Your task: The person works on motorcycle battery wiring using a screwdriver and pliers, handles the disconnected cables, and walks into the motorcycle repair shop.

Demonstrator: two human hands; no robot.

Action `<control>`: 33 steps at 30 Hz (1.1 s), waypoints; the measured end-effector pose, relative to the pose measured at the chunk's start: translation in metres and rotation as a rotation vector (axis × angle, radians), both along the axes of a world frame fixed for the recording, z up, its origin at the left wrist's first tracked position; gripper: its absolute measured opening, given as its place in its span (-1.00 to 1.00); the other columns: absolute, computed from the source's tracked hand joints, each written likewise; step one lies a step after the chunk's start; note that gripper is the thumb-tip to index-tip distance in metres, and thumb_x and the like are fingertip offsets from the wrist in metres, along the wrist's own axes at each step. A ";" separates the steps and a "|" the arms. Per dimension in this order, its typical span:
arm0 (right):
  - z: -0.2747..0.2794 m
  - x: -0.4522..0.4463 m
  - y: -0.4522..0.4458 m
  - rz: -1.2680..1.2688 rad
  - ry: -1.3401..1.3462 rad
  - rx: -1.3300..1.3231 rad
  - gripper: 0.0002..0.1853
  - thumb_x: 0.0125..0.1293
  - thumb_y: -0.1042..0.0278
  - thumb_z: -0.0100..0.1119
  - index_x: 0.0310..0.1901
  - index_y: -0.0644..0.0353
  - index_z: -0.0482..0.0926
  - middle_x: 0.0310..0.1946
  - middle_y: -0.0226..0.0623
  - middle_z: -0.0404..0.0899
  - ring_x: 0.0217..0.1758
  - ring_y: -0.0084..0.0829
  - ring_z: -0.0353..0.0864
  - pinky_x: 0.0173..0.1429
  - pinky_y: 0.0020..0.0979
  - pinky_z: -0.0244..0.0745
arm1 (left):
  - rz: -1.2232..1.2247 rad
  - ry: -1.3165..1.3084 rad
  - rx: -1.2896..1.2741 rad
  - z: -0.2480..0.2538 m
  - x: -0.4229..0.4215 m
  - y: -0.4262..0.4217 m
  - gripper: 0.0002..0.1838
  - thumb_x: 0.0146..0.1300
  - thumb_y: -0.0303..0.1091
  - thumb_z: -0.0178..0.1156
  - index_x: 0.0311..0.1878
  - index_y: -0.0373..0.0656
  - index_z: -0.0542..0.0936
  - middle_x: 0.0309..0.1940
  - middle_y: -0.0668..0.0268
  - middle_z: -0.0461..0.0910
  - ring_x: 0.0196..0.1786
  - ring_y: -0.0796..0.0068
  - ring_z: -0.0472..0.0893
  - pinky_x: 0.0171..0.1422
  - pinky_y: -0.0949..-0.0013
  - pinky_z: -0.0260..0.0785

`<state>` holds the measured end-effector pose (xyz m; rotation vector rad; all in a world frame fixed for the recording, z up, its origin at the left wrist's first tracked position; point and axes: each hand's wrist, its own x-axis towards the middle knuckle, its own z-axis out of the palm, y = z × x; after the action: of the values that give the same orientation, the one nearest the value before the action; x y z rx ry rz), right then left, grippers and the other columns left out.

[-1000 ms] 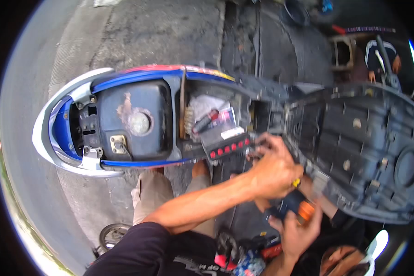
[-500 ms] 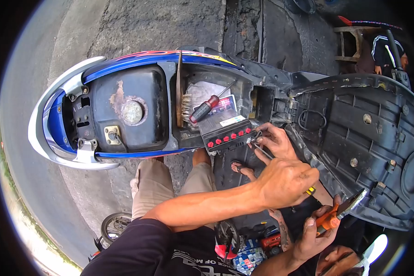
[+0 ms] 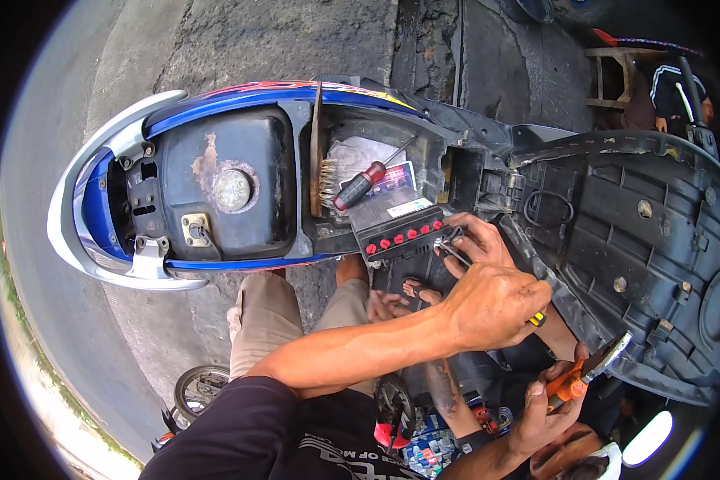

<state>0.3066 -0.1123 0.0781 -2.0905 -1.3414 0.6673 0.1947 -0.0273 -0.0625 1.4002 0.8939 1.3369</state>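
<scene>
My left hand [image 3: 496, 308] reaches across and is closed around a screwdriver, whose yellow handle end [image 3: 538, 319] sticks out past the fist. Its shaft points at the corner terminal of a black battery [image 3: 400, 228] with a row of red caps. A co-worker's hand [image 3: 484, 240] pinches a dark cable end at that same terminal. Low on the right, my right hand [image 3: 548, 404] grips orange-handled pliers [image 3: 568, 386], metal jaws up and away from the battery. Behind the battery, a red-and-black screwdriver [image 3: 360, 186] lies in the open compartment of a blue motorbike [image 3: 216, 112].
A wooden-backed brush [image 3: 318, 152] stands across the compartment beside the fuel tank [image 3: 256, 144]. The raised seat [image 3: 616, 248] fills the right side. A co-worker's other hand [image 3: 388, 306] and tattooed arm [image 3: 446, 392] are below the battery. A wooden stool [image 3: 616, 76] stands at upper right.
The co-worker's tattooed arm has swung up and left, its hand now near my leg. The pliers have shifted slightly down and left. My left hand stays at the battery.
</scene>
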 end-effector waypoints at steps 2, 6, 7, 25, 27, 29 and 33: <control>0.000 -0.002 0.000 0.002 0.005 -0.012 -0.25 0.11 0.39 0.23 0.34 0.53 0.27 -0.21 -0.31 0.39 -0.24 -0.60 0.34 -0.18 -0.61 0.25 | 0.010 -0.011 -0.010 0.000 0.003 0.001 -0.74 -0.11 -0.44 0.35 -0.42 -0.22 0.42 -0.58 0.19 0.51 -0.45 0.08 0.62 -0.39 0.09 0.43; -0.003 -0.002 0.000 -0.010 0.016 -0.035 -0.19 0.09 0.32 0.31 0.36 0.50 0.25 -0.24 -0.35 0.41 -0.28 -0.61 0.35 -0.24 -0.65 0.26 | 0.024 0.034 -0.031 -0.001 0.011 0.005 -0.75 -0.11 -0.44 0.35 -0.44 -0.20 0.44 -0.57 0.20 0.54 -0.44 0.09 0.63 -0.40 0.11 0.43; -0.004 -0.001 0.000 -0.012 0.021 -0.035 -0.19 0.09 0.32 0.32 0.36 0.50 0.25 -0.23 -0.36 0.41 -0.26 -0.62 0.36 -0.24 -0.65 0.27 | 0.040 0.053 -0.031 -0.001 0.013 0.005 -0.73 -0.15 -0.43 0.39 -0.46 -0.16 0.44 -0.59 0.23 0.52 -0.46 0.12 0.62 -0.41 0.12 0.41; -0.019 -0.017 -0.006 0.202 -0.450 -0.100 -0.29 0.08 0.41 0.30 0.27 0.51 0.31 -0.03 -0.10 0.54 0.01 -0.24 0.59 0.08 -0.30 0.48 | -0.033 -0.003 0.244 -0.019 -0.018 0.004 -0.72 -0.31 -0.42 0.39 -0.44 -0.11 0.54 -0.57 0.29 0.54 -0.44 0.19 0.64 -0.34 0.15 0.47; 0.011 -0.018 0.004 0.099 -0.251 0.229 -0.32 0.18 0.46 0.23 0.33 0.49 0.28 -0.12 -0.20 0.47 -0.05 -0.33 0.49 0.15 -0.37 0.36 | -0.085 -0.130 0.267 -0.019 -0.025 -0.001 -0.70 -0.35 -0.47 0.35 -0.45 -0.22 0.49 -0.58 0.17 0.51 -0.44 0.02 0.62 -0.35 0.12 0.46; 0.046 -0.026 0.010 0.059 -0.038 0.312 -0.26 0.21 0.43 0.21 0.38 0.50 0.14 -0.28 -0.32 0.37 -0.31 -0.58 0.36 -0.30 -0.58 0.32 | -0.166 -0.001 0.127 -0.021 -0.026 -0.010 -0.68 -0.39 -0.48 0.34 -0.47 -0.21 0.44 -0.56 0.19 0.51 -0.42 0.05 0.61 -0.32 0.12 0.45; 0.037 -0.051 -0.007 -0.050 0.272 0.269 -0.37 0.30 0.39 0.14 0.33 0.47 0.17 -0.33 -0.31 0.36 -0.38 -0.53 0.36 -0.38 -0.57 0.31 | -0.094 -0.079 0.221 -0.020 -0.029 -0.009 -0.67 -0.33 -0.48 0.38 -0.50 -0.19 0.39 -0.56 0.19 0.52 -0.42 0.04 0.61 -0.35 0.11 0.43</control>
<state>0.2555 -0.1195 0.1149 -1.7451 -1.1533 0.6813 0.1656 -0.0363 -0.0821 1.5263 0.6355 1.4420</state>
